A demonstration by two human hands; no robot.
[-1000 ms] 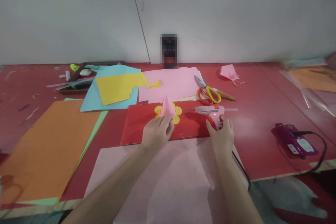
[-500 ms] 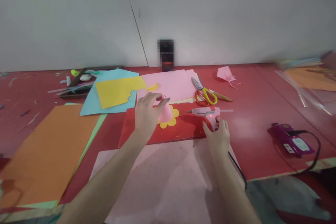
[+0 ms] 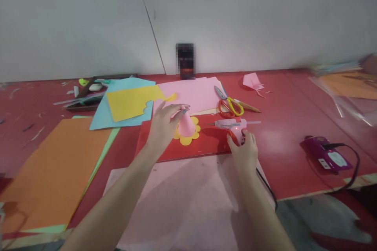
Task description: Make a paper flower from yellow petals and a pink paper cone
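Note:
A pink paper cone (image 3: 186, 126) stands upright over a yellow scalloped paper flower (image 3: 185, 141), both above a red sheet (image 3: 210, 141). My left hand (image 3: 165, 123) pinches the cone at its tip between thumb and fingers. My right hand (image 3: 246, 151) is closed around the handle of a pink glue gun (image 3: 234, 124). A small red light glows on the gun, whose nozzle points left toward the flower. A clear glue stick sticks out of its back. Whether the cone is stuck to the flower, I cannot tell.
Scissors (image 3: 228, 102) lie behind the glue gun. Yellow paper (image 3: 129, 104), blue paper (image 3: 98, 117) and orange paper (image 3: 55, 168) spread to the left. At right sits a purple power box (image 3: 326, 155) with a black cord. A blurred dark object (image 3: 186, 62) stands against the wall.
My left hand has shifted slightly left and turned, so more of the cone and flower shows. The right hand and the glue gun have stayed nearly in place.

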